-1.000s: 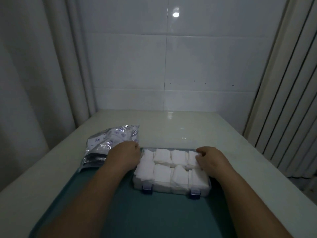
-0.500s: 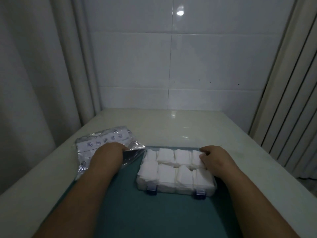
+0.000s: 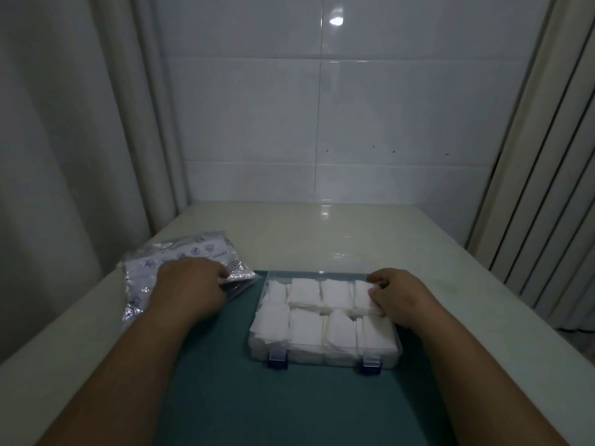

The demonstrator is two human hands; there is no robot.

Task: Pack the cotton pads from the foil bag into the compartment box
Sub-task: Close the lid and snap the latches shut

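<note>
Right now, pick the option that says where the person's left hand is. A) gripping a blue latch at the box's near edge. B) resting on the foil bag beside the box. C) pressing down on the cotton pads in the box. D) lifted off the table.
B: the left hand lies on the foil bag, left of the compartment box, while the right hand is at the box.

A glossy white tiled wall point(image 3: 322, 123) closes the far side, catching one small bright light reflection point(image 3: 336, 20). Pale pleated curtains point(image 3: 64, 140) hang left; ribbed vertical blinds point(image 3: 547, 172) hang right. A cream polished tabletop point(image 3: 322, 233) carries a dark teal mat point(image 3: 225, 397).
</note>
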